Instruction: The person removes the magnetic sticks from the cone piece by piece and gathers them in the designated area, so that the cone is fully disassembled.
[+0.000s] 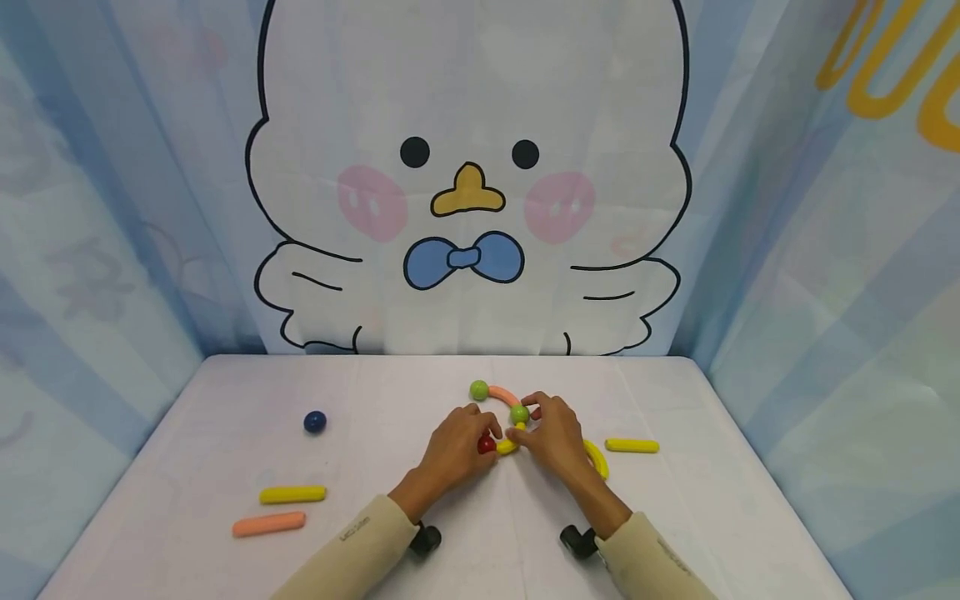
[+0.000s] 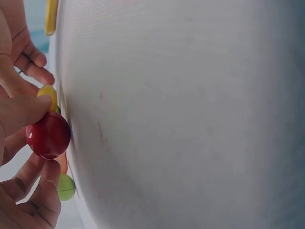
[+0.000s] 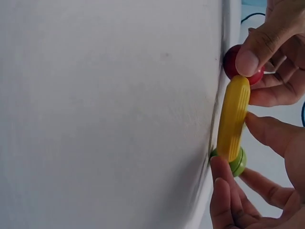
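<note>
Near the middle of the table, my left hand [image 1: 456,442] pinches a glossy red ball [image 2: 49,136] between thumb and fingers. The ball touches one end of a curved yellow stick [image 3: 232,119]. My right hand [image 1: 557,437] holds this stick, its thumb against the side and its fingers near the far end. That end meets a green ball [image 1: 519,414]. From there a curved orange stick [image 1: 502,394] arcs to a second green ball [image 1: 478,389], so the pieces form a bent chain. Fingers partly hide the red ball and the yellow stick in the head view.
Another curved yellow stick [image 1: 597,460] lies partly behind the right wrist, with a straight yellow stick [image 1: 632,446] right of it. To the left are a dark blue ball [image 1: 315,422], a yellow stick [image 1: 292,495] and an orange stick [image 1: 268,524]. Printed curtains surround the white table [image 1: 150,492].
</note>
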A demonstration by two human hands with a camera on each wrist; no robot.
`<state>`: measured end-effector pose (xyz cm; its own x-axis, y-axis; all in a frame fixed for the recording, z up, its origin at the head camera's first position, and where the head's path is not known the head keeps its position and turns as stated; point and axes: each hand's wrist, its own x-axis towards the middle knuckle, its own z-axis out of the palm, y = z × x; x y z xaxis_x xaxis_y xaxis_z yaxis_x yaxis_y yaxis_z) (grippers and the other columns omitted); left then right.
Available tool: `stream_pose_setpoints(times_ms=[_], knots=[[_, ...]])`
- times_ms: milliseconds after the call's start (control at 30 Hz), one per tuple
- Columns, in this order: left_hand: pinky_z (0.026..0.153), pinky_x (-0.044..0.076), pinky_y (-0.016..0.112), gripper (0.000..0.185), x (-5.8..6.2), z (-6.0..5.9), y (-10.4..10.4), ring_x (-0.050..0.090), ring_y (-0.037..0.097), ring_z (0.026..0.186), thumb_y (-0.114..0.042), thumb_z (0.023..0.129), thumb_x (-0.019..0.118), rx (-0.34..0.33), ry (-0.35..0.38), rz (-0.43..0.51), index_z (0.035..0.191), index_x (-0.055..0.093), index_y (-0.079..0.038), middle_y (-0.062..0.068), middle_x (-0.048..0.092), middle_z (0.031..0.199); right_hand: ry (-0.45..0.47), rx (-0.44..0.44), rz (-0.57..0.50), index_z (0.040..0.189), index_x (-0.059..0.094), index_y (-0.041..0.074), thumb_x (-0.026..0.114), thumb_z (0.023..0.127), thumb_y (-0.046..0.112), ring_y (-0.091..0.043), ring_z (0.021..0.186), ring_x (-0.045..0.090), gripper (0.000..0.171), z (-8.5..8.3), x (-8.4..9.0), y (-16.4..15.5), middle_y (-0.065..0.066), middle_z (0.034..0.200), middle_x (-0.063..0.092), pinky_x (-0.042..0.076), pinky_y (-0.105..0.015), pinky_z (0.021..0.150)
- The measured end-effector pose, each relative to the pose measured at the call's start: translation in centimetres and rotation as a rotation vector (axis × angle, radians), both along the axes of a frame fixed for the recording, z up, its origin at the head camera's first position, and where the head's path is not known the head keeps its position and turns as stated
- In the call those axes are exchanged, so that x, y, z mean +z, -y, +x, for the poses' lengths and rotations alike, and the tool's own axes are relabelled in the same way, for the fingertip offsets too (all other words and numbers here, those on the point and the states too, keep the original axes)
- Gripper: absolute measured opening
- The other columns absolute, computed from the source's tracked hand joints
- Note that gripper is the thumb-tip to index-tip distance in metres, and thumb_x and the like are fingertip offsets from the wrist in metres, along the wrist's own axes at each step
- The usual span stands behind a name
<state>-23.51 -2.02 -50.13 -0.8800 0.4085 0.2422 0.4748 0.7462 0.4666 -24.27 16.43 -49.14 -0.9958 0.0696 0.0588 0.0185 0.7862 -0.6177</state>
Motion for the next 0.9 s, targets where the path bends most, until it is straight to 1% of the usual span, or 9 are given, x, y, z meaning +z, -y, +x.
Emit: stream_pose_setpoints(times_ms=[167,267,433,600,767,900], knots=[[0.074,0.049,0.026,0.024,0.1,-0.1,0.1,0.054,0.014,0.083,-0.023,0.083,0.093,-0.018,0.009,-0.003,0.100,0.076,-0.018,0.001,0.066,0.094,-0.008,-0.010,0.009,0.128,0.068,0.011,0.094,0.082,0.025,-0.025,0.099,0.060,0.055,0.0,-0.1,0.3,-0.013,0.112,0.064,0.050,-0.037,0.080],[0.075,0.049,0.026,0.023,0.2,-0.1,0.2,0.054,0.013,0.083,-0.023,0.084,0.093,-0.029,0.019,-0.013,0.099,0.076,-0.018,0.000,0.067,0.093,-0.004,-0.014,0.003,0.129,0.068,0.011,0.094,0.082,0.025,-0.025,0.100,0.060,0.055,0.1,-0.1,0.4,-0.013,0.112,0.064,0.050,-0.037,0.079],[0.081,0.053,0.028,0.022,0.4,-0.1,0.5,0.057,0.011,0.086,-0.020,0.085,0.092,-0.060,0.041,-0.024,0.101,0.077,-0.020,-0.003,0.070,0.095,-0.002,-0.008,-0.006,0.129,0.068,0.012,0.094,0.082,0.025,-0.025,0.100,0.060,0.055,0.0,-0.1,0.6,-0.012,0.112,0.065,0.050,-0.037,0.081],[0.085,0.055,0.029,0.024,0.6,0.0,0.9,0.059,0.011,0.087,-0.017,0.085,0.091,-0.087,0.061,-0.017,0.103,0.077,-0.020,-0.003,0.070,0.096,0.002,-0.005,-0.016,0.129,0.069,0.013,0.093,0.082,0.024,-0.025,0.099,0.058,0.054,-0.1,-0.1,0.5,-0.011,0.110,0.064,0.048,-0.038,0.081],[0.083,0.055,0.028,0.028,0.7,0.5,1.3,0.060,0.010,0.087,-0.018,0.085,0.091,-0.085,0.112,-0.005,0.108,0.075,-0.019,-0.002,0.070,0.099,0.010,-0.009,-0.022,0.128,0.069,0.014,0.093,0.083,0.024,-0.025,0.098,0.057,0.052,-0.2,-0.3,0.5,-0.010,0.109,0.063,0.047,-0.037,0.080],[0.080,0.055,0.026,0.028,0.7,0.5,2.0,0.060,0.011,0.087,-0.019,0.085,0.091,-0.052,0.140,0.012,0.108,0.075,-0.017,-0.001,0.069,0.100,0.019,-0.012,-0.016,0.129,0.069,0.014,0.094,0.082,0.025,-0.024,0.098,0.058,0.054,-0.2,-0.3,0.4,-0.010,0.109,0.064,0.048,-0.037,0.079]])
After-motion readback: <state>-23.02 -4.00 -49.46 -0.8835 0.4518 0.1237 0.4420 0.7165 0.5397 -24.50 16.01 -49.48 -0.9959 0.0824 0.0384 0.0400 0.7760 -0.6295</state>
